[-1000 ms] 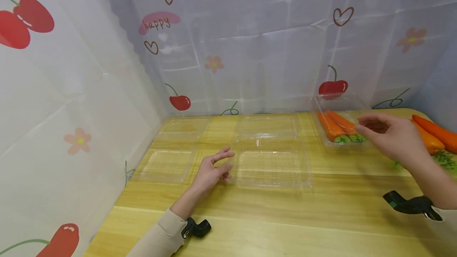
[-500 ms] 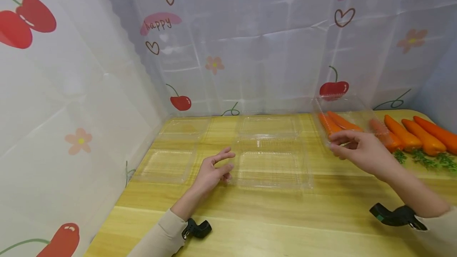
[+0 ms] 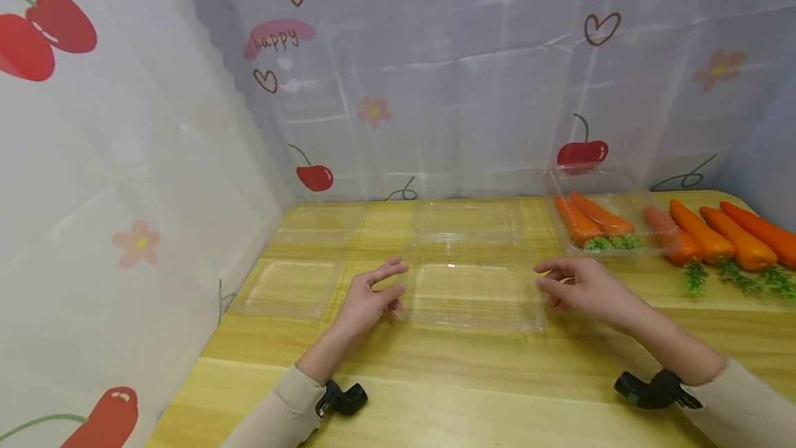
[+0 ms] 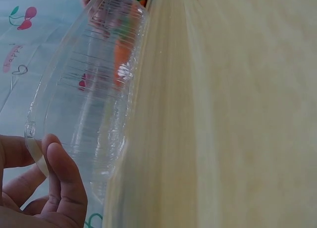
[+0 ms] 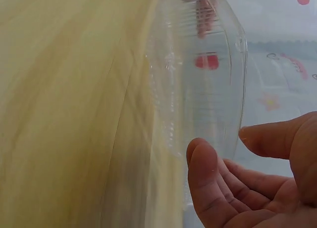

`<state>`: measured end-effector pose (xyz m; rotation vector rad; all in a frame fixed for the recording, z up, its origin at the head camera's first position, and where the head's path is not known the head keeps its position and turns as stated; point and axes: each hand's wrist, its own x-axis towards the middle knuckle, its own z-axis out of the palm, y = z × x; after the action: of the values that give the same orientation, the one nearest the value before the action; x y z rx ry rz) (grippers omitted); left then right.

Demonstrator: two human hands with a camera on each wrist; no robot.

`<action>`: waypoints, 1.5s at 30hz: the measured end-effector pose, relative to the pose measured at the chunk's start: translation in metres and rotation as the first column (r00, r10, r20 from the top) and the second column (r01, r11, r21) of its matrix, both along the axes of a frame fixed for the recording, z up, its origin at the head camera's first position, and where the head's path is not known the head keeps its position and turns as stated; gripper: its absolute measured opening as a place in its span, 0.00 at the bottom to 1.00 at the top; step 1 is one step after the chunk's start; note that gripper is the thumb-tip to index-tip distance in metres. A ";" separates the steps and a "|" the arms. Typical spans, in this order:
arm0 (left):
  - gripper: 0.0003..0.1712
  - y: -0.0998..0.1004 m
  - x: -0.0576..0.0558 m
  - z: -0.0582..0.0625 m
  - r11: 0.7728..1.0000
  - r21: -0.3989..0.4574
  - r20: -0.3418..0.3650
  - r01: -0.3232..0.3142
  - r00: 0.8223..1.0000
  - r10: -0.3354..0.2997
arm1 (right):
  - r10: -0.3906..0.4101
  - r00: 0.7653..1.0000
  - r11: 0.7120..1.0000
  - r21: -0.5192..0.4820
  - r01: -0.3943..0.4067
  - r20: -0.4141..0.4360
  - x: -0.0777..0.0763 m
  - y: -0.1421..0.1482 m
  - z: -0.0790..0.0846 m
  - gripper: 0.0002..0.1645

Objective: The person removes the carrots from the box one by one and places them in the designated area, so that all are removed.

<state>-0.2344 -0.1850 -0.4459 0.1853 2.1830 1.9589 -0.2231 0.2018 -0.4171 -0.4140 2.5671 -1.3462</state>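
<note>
In front of me on the table lies a clear plastic clamshell container point(image 3: 472, 289), its lid point(image 3: 466, 218) folded back away from me. My left hand point(image 3: 371, 294) pinches the left rim of its base; the left wrist view shows the rim point(image 4: 33, 126) between thumb and fingers. My right hand point(image 3: 587, 289) is at the base's right edge with thumb and fingers spread apart. In the right wrist view the thumb point(image 5: 270, 138) is close to the rim, with a gap to the fingers point(image 5: 204, 168).
Behind my right hand, another clear container point(image 3: 659, 246) holds two carrots point(image 3: 600, 216) with green tops. Several loose carrots point(image 3: 743, 237) lie in a row farther right. A third clear container point(image 3: 289, 289) lies unfolded at the left, near the cherry-print sheet point(image 3: 448, 109).
My right hand has moved leftward from the carrots, past the filled container, to the right edge of the middle container. My left hand has stayed in place.
</note>
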 end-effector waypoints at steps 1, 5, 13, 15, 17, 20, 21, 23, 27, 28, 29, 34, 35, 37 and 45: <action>0.26 0.000 0.000 0.000 1.000 -0.001 -0.001 -0.003 1.000 0.003 | 0.000 1.000 1.000 -0.012 0.000 0.011 -0.001 -0.001 -0.001 0.29; 0.25 -0.002 0.000 0.001 1.000 -0.008 0.005 -0.024 1.000 0.024 | 0.014 0.997 0.994 -0.106 -0.006 0.077 -0.004 -0.004 -0.004 0.32; 0.25 -0.011 -0.001 0.009 0.999 -0.044 -0.022 -0.020 1.000 0.019 | 0.027 0.986 0.975 -0.222 0.010 0.162 -0.009 -0.014 -0.002 0.34; 0.25 -0.014 -0.001 0.012 0.997 -0.071 -0.032 -0.008 0.999 0.005 | 0.023 0.985 0.971 -0.236 0.019 0.173 -0.009 -0.017 -0.001 0.33; 0.24 -0.017 -0.001 0.016 0.995 -0.096 -0.035 0.003 0.999 -0.006 | 0.022 0.984 0.968 -0.248 0.023 0.178 -0.009 -0.020 -0.001 0.33; 0.24 -0.022 -0.001 0.020 0.992 -0.125 -0.031 0.002 0.999 -0.006 | 0.027 0.981 0.961 -0.274 0.027 0.190 -0.010 -0.025 0.000 0.34; 0.24 -0.024 -0.001 0.021 0.991 -0.131 -0.031 0.003 0.999 -0.008 | 0.028 0.980 0.958 -0.285 0.031 0.198 -0.011 -0.027 0.000 0.34; 0.23 -0.027 -0.002 0.023 0.990 -0.139 -0.032 0.005 0.999 -0.010 | 0.029 0.977 0.952 -0.304 0.037 0.209 -0.012 -0.030 0.001 0.34; 0.22 -0.034 -0.003 0.025 0.987 -0.158 -0.036 0.009 0.999 -0.015 | 0.024 0.974 0.941 -0.334 0.054 0.226 -0.013 -0.036 0.002 0.34; 0.22 -0.035 -0.003 0.026 0.986 -0.164 -0.036 0.009 0.999 -0.015 | 0.022 0.974 0.940 -0.337 0.057 0.227 -0.013 -0.038 0.002 0.34; 0.22 -0.037 -0.002 0.027 0.985 -0.174 -0.036 0.009 0.999 -0.016 | 0.023 0.972 0.937 -0.343 0.060 0.232 -0.013 -0.040 0.002 0.34; 0.20 -0.048 -0.001 0.032 0.972 -0.235 -0.049 -0.025 0.999 0.014 | 0.040 0.969 0.927 -0.372 0.054 0.242 -0.013 -0.051 0.000 0.33; 0.19 -0.051 -0.001 0.032 0.968 -0.250 -0.051 -0.036 0.998 0.024 | 0.044 0.969 0.924 -0.378 0.052 0.241 -0.013 -0.054 -0.001 0.33; 0.19 -0.055 -0.001 0.034 0.960 -0.274 -0.059 -0.054 0.998 0.039 | 0.046 0.970 0.922 -0.384 0.051 0.239 -0.014 -0.060 -0.002 0.32; 0.18 -0.069 -0.001 0.045 0.946 -0.307 -0.079 -0.103 0.993 0.082 | 0.036 0.967 0.916 -0.394 0.068 0.252 -0.018 -0.079 -0.007 0.32</action>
<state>-0.2357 -0.2544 -0.4013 0.1000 2.5485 1.6406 -0.2411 0.1231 -0.4236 -0.2613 2.0885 -1.8075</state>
